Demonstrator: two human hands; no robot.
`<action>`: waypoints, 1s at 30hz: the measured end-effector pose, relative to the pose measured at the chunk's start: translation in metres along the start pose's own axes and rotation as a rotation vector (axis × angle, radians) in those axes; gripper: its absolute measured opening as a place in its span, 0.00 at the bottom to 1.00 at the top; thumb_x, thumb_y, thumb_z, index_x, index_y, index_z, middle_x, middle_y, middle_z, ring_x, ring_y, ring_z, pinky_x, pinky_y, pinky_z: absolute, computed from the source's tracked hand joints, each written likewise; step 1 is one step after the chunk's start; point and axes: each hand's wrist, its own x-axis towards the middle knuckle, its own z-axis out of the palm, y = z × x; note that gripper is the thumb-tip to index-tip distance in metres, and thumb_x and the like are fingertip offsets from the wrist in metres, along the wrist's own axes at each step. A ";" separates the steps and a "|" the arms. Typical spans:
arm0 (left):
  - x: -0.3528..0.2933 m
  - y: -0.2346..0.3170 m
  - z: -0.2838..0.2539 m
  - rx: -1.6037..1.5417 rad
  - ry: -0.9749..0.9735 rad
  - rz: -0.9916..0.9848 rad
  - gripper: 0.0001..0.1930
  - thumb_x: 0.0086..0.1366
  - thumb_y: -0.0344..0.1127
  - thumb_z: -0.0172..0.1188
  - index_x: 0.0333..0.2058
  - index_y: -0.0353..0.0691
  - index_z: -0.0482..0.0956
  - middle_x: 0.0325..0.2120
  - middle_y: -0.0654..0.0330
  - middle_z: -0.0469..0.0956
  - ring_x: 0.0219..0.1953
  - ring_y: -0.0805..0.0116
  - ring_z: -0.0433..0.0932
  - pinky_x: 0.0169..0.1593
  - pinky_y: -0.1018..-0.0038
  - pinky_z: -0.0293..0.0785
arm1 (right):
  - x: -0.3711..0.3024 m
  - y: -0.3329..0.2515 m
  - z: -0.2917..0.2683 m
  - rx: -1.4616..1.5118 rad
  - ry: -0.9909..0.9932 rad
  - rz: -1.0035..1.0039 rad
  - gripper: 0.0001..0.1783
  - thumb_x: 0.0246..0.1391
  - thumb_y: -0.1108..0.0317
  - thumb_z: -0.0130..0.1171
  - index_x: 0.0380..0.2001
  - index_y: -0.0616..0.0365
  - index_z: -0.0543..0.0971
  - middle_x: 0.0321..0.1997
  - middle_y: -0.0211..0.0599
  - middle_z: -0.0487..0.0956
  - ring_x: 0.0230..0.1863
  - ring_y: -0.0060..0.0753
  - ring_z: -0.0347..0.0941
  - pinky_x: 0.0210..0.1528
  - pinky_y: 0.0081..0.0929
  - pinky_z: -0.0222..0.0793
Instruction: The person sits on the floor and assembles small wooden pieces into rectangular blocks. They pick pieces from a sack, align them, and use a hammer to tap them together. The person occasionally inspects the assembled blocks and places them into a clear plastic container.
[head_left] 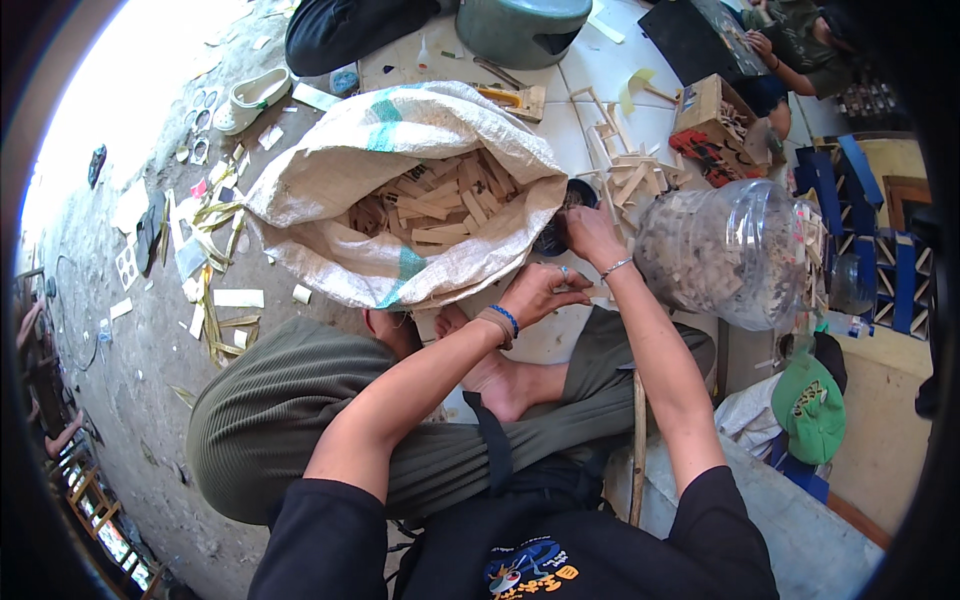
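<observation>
My left hand is closed in a pinch near the front rim of a white woven sack. A small pale wood piece shows at its fingertips. Inside the open sack lie many short flat wood pieces. Just right of the sack, my right hand reaches to a small dark container. Its fingertips are hidden at the container, so whether they grip anything does not show.
To the right lies a large clear plastic jug filled with small pieces. Beyond are loose wood strips, a wooden box and a green pot. A hammer handle lies beside my right leg. Another person sits at the far right.
</observation>
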 end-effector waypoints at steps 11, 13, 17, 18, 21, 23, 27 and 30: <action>-0.002 0.006 -0.001 0.005 -0.010 -0.065 0.13 0.66 0.37 0.71 0.46 0.39 0.87 0.39 0.57 0.89 0.41 0.67 0.87 0.46 0.68 0.82 | -0.044 -0.005 -0.062 1.113 0.001 0.281 0.12 0.57 0.68 0.71 0.42 0.60 0.83 0.40 0.32 0.85 0.46 0.29 0.80 0.50 0.32 0.76; -0.002 0.006 -0.001 0.002 -0.006 -0.069 0.13 0.66 0.37 0.72 0.46 0.38 0.87 0.39 0.57 0.89 0.40 0.68 0.87 0.46 0.69 0.83 | -0.066 -0.013 -0.067 1.339 0.075 0.369 0.13 0.58 0.68 0.71 0.44 0.61 0.84 0.41 0.27 0.84 0.46 0.25 0.78 0.52 0.29 0.75; -0.003 0.005 0.001 0.005 -0.003 -0.074 0.13 0.65 0.35 0.72 0.46 0.36 0.87 0.39 0.55 0.89 0.41 0.70 0.87 0.46 0.70 0.83 | -0.112 -0.024 -0.079 1.344 0.174 0.363 0.14 0.64 0.70 0.67 0.50 0.63 0.83 0.45 0.30 0.85 0.49 0.20 0.78 0.53 0.22 0.72; -0.003 0.005 0.001 0.018 0.001 -0.063 0.13 0.65 0.36 0.73 0.46 0.36 0.87 0.39 0.55 0.89 0.41 0.70 0.87 0.46 0.70 0.83 | -0.120 -0.028 -0.080 1.315 0.190 0.424 0.13 0.65 0.70 0.65 0.49 0.64 0.83 0.45 0.32 0.85 0.49 0.19 0.78 0.51 0.21 0.72; -0.003 0.005 0.000 0.031 0.004 -0.067 0.14 0.65 0.36 0.73 0.46 0.36 0.87 0.39 0.55 0.89 0.40 0.69 0.87 0.46 0.70 0.83 | -0.139 -0.042 -0.082 1.279 0.308 0.539 0.12 0.66 0.67 0.65 0.48 0.64 0.83 0.45 0.31 0.86 0.47 0.20 0.79 0.48 0.22 0.73; -0.002 0.005 0.000 0.041 -0.001 -0.095 0.14 0.65 0.36 0.73 0.47 0.37 0.87 0.39 0.55 0.89 0.40 0.70 0.87 0.46 0.71 0.83 | -0.148 -0.052 -0.081 1.146 0.362 0.578 0.12 0.66 0.66 0.64 0.48 0.62 0.83 0.41 0.33 0.87 0.41 0.21 0.79 0.43 0.22 0.73; -0.001 0.004 -0.001 0.081 -0.008 -0.079 0.15 0.65 0.37 0.73 0.47 0.37 0.87 0.38 0.55 0.89 0.39 0.70 0.87 0.45 0.70 0.82 | -0.157 -0.071 -0.075 0.963 0.446 0.615 0.11 0.67 0.63 0.64 0.46 0.58 0.83 0.34 0.39 0.87 0.29 0.24 0.75 0.35 0.25 0.71; 0.000 0.002 -0.003 0.115 0.003 -0.052 0.16 0.65 0.38 0.73 0.47 0.38 0.88 0.37 0.55 0.89 0.38 0.70 0.86 0.45 0.70 0.82 | -0.158 -0.077 -0.070 0.938 0.420 0.654 0.11 0.67 0.63 0.64 0.44 0.59 0.83 0.36 0.39 0.86 0.31 0.26 0.75 0.36 0.28 0.71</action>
